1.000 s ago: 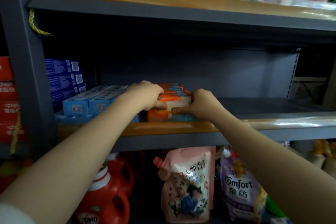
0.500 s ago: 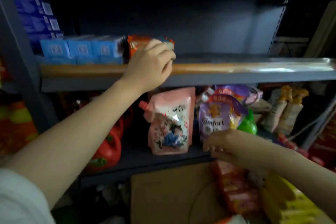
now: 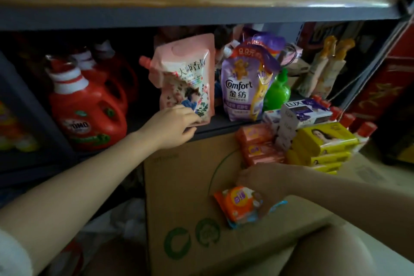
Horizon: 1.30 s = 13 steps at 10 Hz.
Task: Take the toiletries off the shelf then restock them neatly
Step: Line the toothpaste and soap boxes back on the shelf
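The right hand point(image 3: 259, 182), empty a moment ago, is now gripping an orange soap pack point(image 3: 238, 206) over the carton point(image 3: 179, 186), seemingly setting it down, while the left hand point(image 3: 172, 126), loosely curled and empty, is dropping from the shelf point(image 3: 201, 4), so unloading is progressing.

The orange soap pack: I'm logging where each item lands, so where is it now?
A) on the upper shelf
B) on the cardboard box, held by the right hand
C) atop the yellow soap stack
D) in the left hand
B: the right hand grips the orange soap pack on the cardboard box.
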Available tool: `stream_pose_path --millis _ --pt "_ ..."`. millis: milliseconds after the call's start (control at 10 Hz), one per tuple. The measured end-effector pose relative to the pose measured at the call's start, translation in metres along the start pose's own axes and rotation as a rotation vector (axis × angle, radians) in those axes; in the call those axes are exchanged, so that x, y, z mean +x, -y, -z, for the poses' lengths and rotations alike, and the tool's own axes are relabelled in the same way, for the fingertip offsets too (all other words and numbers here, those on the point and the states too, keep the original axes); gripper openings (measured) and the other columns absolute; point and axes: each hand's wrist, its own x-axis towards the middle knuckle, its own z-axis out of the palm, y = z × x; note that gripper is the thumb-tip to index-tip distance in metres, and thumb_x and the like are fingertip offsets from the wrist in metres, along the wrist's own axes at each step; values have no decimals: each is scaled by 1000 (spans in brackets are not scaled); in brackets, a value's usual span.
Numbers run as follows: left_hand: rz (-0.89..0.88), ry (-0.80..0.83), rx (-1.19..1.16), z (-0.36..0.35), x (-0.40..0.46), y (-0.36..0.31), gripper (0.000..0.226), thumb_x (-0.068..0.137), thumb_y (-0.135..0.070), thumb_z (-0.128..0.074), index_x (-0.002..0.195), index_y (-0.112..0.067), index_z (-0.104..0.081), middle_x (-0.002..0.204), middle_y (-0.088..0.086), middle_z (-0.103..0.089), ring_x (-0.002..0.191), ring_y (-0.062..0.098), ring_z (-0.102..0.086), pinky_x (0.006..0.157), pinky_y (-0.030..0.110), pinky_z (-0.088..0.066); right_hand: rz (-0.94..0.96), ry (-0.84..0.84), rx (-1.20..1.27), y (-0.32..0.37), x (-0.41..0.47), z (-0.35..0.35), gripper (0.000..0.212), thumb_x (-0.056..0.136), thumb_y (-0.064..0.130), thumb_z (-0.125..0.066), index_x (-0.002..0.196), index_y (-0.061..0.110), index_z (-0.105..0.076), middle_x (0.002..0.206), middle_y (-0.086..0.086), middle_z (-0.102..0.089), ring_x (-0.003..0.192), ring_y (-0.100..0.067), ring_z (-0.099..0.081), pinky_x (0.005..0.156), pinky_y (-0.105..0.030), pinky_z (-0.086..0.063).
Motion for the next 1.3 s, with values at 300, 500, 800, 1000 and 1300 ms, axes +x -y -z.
stream_pose_path --millis 300,500,800,1000,1300 --pt "-51 -331 89 60 20 19 31 82 -20 -44 97 -7 -68 97 9 -66 91 30 -60 75 43 -53 -98 -138 352 11 10 53 58 75 25 -74 120 16 -39 103 6 -54 91 -13 -55 73 -21 -44" --pt "36 -617 290 135 38 47 31 82 -9 -43 104 -2 -64 108 15 -60 101 34 -55 87 42 -45 -66 -617 1085 19 32 121 39 67 13 -81 94 16 -53 74 6 -64 59 3 -60 56 -14 -48" --pt "331 -431 357 219 74 93 33 90 -18 -52 122 -14 -59 126 8 -56 115 32 -49 95 41 -41 169 -1033 886 36 58 251 50 75 8 -73 115 20 -46 97 3 -61 83 -9 -60 74 -24 -52" --pt "414 -207 428 231 83 108 34 87 -29 -61 120 -23 -56 115 3 -55 105 26 -55 83 37 -46 75 -1066 259 31 78 317 61 75 25 -73 128 26 -43 114 -2 -60 102 -20 -58 90 -37 -46" --pt "356 -216 223 244 88 128 19 82 -8 -58 98 -16 -64 91 0 -53 96 27 -55 74 35 -41 -57 -735 -331 38 140 332 62 89 38 -55 143 40 -23 142 2 -41 127 -23 -41 102 -40 -30"
